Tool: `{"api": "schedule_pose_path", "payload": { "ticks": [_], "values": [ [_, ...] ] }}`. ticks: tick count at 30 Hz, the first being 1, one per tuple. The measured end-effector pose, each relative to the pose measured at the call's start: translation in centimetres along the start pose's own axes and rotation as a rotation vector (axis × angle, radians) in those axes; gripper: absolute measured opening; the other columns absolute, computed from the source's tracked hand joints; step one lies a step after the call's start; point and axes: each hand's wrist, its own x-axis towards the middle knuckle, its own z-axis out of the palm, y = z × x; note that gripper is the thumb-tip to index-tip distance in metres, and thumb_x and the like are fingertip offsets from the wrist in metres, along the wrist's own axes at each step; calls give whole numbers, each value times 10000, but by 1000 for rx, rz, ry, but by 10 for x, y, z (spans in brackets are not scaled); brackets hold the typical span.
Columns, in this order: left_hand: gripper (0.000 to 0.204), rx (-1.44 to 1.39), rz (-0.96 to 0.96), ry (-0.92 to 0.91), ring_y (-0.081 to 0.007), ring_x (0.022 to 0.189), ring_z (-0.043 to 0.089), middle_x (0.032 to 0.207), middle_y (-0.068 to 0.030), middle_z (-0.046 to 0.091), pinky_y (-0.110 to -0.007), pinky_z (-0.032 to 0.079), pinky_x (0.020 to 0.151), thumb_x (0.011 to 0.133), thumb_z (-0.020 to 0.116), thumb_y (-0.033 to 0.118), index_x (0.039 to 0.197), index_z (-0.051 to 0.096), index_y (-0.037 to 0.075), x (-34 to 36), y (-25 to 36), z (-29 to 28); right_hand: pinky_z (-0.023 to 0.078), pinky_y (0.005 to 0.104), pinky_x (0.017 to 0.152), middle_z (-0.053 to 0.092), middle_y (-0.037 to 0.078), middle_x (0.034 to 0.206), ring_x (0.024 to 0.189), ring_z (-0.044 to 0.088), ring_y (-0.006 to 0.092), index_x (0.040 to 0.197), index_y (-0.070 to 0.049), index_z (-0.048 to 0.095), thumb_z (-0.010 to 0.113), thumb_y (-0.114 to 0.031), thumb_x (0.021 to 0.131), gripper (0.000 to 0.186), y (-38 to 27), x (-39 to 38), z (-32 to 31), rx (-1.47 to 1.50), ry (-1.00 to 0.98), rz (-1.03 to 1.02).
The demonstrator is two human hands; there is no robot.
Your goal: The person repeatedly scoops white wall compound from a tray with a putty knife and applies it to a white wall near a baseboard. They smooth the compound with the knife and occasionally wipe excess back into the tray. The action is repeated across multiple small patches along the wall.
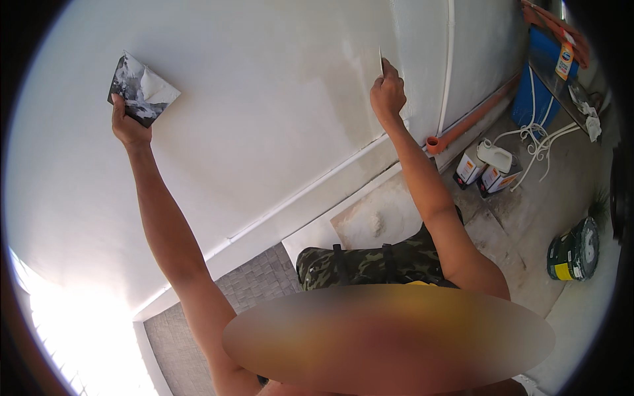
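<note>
My left hand point(134, 131) is raised at the left, its fingers closed on the lower edge of a dark square plate point(133, 92). White putty lies smeared and heaped on that plate. On the right, my right hand point(388, 96) is closed around a thin putty knife point(380, 59), seen edge-on, close to the pale wall point(264, 99). Whether the blade touches the wall I cannot tell. A damp-looking darker patch point(347, 92) shows on the wall just left of this hand. Both arms are stretched out, wide apart.
A white pipe point(450, 59) runs up the wall, and an orange pipe point(472, 119) lies along its foot. Cans point(469, 165) with a white jug point(494, 156), a green bucket point(573, 251) and a table with curled white legs point(538, 138) stand right. Camouflage cloth point(370, 265) is below me.
</note>
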Motion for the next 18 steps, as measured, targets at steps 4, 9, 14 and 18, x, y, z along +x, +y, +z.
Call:
{"api": "schedule_pose_path", "payload": {
  "ticks": [4, 9, 14, 18],
  "values": [
    [492, -30, 13, -9, -289, 1208, 602, 1343, -129, 606, -436, 484, 1034, 1072, 454, 343, 1382, 534, -30, 5, 0, -5, 563, 515, 843, 586, 127, 1341, 1102, 605, 392, 1409, -82, 513, 563, -76, 920, 491, 19, 42, 4, -97, -39, 129],
    [456, -137, -53, 59, -282, 1169, 616, 1287, -127, 628, -426, 495, 1011, 1080, 461, 342, 1315, 574, -33, -18, -4, 4, 566, 504, 852, 570, 144, 1331, 1118, 601, 390, 1380, -67, 512, 589, -87, 921, 466, -14, -33, 32, -136, -65, -246],
    [474, -404, -319, 24, -266, 1215, 613, 1343, -129, 608, -433, 499, 1041, 1109, 359, 333, 1412, 493, -5, -204, -65, -11, 538, 526, 883, 624, 155, 1275, 1138, 614, 360, 1368, -85, 554, 560, -85, 945, 423, 8, -22, 2, -17, -100, 54],
    [409, -508, -801, 315, -262, 1110, 669, 1262, -118, 668, -431, 529, 995, 1089, 429, 303, 1321, 574, -2, -402, -137, -31, 534, 539, 884, 610, 173, 1274, 1136, 610, 392, 1376, -57, 535, 568, -95, 937, 443, 8, 51, 0, -52, -67, 244]
  ]
}}
